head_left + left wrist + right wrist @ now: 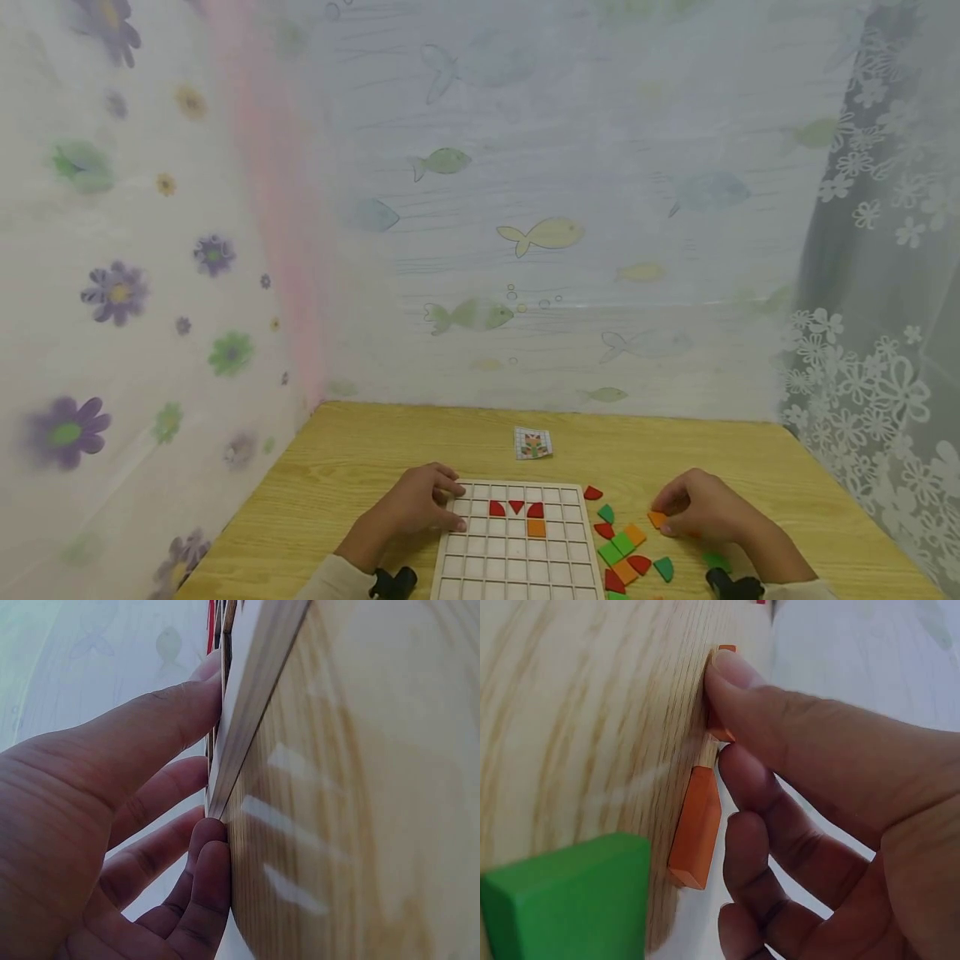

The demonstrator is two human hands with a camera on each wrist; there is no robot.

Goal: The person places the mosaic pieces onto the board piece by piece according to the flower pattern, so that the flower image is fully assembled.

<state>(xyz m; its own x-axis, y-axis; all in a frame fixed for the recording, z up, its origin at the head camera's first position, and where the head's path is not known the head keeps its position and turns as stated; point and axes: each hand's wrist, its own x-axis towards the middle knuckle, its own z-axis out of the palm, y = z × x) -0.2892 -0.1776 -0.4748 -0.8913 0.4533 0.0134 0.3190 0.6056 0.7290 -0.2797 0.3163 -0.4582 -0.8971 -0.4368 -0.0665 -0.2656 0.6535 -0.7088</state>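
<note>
A white grid board (501, 546) lies on the table in the head view. Three red tiles, among them a red triangle (516, 506), and an orange square (536, 528) sit in its cells. My left hand (423, 504) rests at the board's left edge, thumb and fingertips touching the rim (251, 697). To the right of the board, my right hand (705, 508) pinches an orange tile (657, 519) between thumb and fingers, at the tabletop. Another orange tile (696, 829) lies just beneath that hand, near a green tile (570, 900) in the right wrist view.
Loose tiles lie between the board and the right hand, including a green square (622, 543), a red quarter-round (639, 565) and a dark green one (663, 569). A small pattern card (533, 443) lies beyond the board. Printed curtains (555, 333) surround the wooden table (360, 442).
</note>
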